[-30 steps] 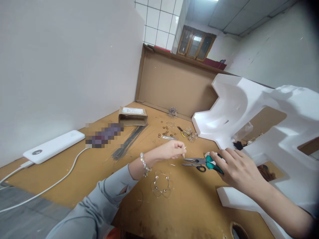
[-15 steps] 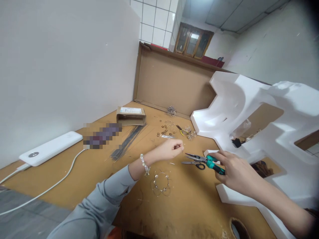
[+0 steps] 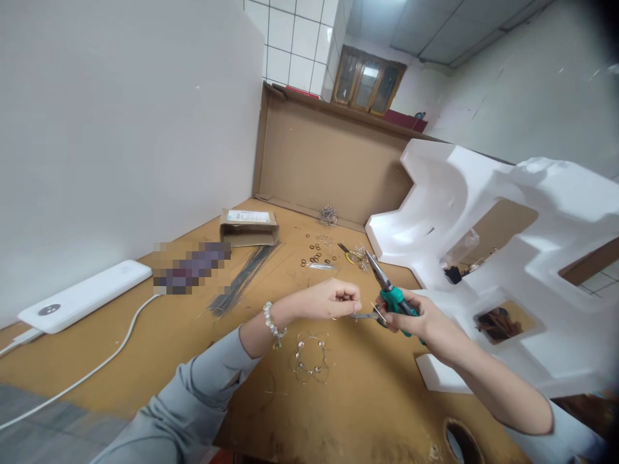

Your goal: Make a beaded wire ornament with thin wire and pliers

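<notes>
Needle-nose pliers with green and black handles are in my right hand, their jaws pointing up and away from me. A short thin wire shows at that hand's fingertips. My left hand is closed in a pinch just to the left; what its fingers hold is too small to make out. Scissors lie on the table below and between both hands, partly hidden by them. Nearer to me rests a round wire ring with clear beads.
Dark small rings, yellow-handled pliers and a pile of metal bits lie farther back. Left are grey wires, a small carton and a white power bank. White foam packaging stands right.
My right hand has moved left, closer to my left hand, and the pliers have turned from pointing left to pointing upward. The left hand has dropped slightly. The view has shifted a little.
</notes>
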Tool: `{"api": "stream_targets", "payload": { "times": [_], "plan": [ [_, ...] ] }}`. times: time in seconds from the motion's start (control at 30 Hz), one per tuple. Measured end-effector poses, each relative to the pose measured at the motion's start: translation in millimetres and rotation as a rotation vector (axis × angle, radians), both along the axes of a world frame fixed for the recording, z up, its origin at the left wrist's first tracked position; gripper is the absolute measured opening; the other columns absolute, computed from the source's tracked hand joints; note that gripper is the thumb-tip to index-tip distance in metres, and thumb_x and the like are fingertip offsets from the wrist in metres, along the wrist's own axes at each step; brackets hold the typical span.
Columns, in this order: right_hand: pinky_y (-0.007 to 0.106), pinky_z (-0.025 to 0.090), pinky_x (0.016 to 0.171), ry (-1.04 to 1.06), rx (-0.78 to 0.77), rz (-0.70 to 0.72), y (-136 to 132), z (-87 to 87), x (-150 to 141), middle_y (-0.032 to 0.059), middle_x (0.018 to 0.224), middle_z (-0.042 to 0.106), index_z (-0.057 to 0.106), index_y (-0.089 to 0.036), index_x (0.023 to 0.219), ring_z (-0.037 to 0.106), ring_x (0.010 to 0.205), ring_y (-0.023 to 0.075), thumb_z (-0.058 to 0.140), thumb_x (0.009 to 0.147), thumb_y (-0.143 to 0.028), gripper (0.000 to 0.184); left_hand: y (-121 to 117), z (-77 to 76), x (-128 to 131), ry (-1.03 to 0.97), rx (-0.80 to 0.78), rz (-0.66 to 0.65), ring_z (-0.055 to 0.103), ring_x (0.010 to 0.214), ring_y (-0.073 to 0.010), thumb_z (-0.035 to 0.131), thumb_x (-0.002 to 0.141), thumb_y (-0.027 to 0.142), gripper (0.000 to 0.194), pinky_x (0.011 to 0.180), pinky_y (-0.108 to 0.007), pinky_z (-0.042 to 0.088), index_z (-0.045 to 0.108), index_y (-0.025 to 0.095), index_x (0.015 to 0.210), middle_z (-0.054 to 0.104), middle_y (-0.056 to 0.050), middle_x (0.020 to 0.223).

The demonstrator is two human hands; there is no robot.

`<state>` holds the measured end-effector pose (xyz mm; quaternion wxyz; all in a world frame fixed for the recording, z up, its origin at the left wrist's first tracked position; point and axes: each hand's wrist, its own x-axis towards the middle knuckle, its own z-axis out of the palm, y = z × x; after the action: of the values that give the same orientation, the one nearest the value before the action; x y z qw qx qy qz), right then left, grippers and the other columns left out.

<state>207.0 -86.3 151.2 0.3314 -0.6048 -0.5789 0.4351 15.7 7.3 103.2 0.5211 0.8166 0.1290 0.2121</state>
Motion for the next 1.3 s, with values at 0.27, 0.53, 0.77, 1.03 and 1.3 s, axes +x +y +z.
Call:
{"api": "stream_targets", "payload": {
  "times": [0.27,0.53,0.77,1.03,1.3],
  "plan": [
    [0.029,0.036,0.058,0.054,-0.046,0.035,-1,-1.9,-2,0.0005,0.073,0.053,0.051,-0.018,0.085,0.049,0.061,0.0126,0.067,0.068,-0.039,0.032,1,-0.6,1,0.007,0.058,0.019,0.028,0.051,-0.0067,0.047,0.083,0.029,0.023,0.048,-0.022,0.023,0.046,0.016,0.065,0.033,0.005,0.057],
    [0.027,0.035,0.059,0.054,-0.089,0.020,-1,-3.3,-3,-0.0016,0.070,0.053,0.052,-0.018,0.082,0.048,0.061,0.0108,0.070,0.063,-0.034,0.031,-2,1.8,1,0.035,0.122,0.067,0.023,0.048,-0.0060,0.046,0.082,0.025,0.023,0.045,-0.021,0.020,0.040,0.017,0.061,0.028,0.007,0.052],
    [0.028,0.036,0.059,0.058,-0.074,-0.035,-5,-5.4,-11,-0.0008,0.072,0.053,0.049,-0.020,0.083,0.048,0.062,0.0121,0.070,0.059,-0.036,0.036,0,-2.4,3,-0.012,0.028,0.073,0.031,0.052,-0.0060,0.054,0.080,0.029,0.019,0.049,-0.020,0.026,0.050,0.015,0.067,0.039,0.006,0.058],
    [0.029,0.037,0.057,0.117,-0.108,0.016,-5,-9.2,-14,-0.0014,0.068,0.052,0.049,-0.020,0.084,0.047,0.060,0.0118,0.071,0.062,-0.040,0.037,1,-7.1,9,-0.124,-0.028,0.258,0.045,0.069,-0.0110,0.070,0.067,0.047,0.042,0.057,-0.022,0.036,0.058,0.017,0.093,0.053,-0.002,0.084],
    [0.027,0.035,0.056,0.172,-0.152,0.028,-5,-12.7,-12,-0.0026,0.065,0.053,0.049,-0.019,0.085,0.048,0.059,0.0111,0.074,0.061,-0.036,0.039,-4,-1.4,7,-0.172,-0.157,0.047,0.048,0.066,-0.0094,0.065,0.076,0.035,0.021,0.062,-0.024,0.038,0.062,0.014,0.079,0.058,-0.001,0.074]
  ]
}}
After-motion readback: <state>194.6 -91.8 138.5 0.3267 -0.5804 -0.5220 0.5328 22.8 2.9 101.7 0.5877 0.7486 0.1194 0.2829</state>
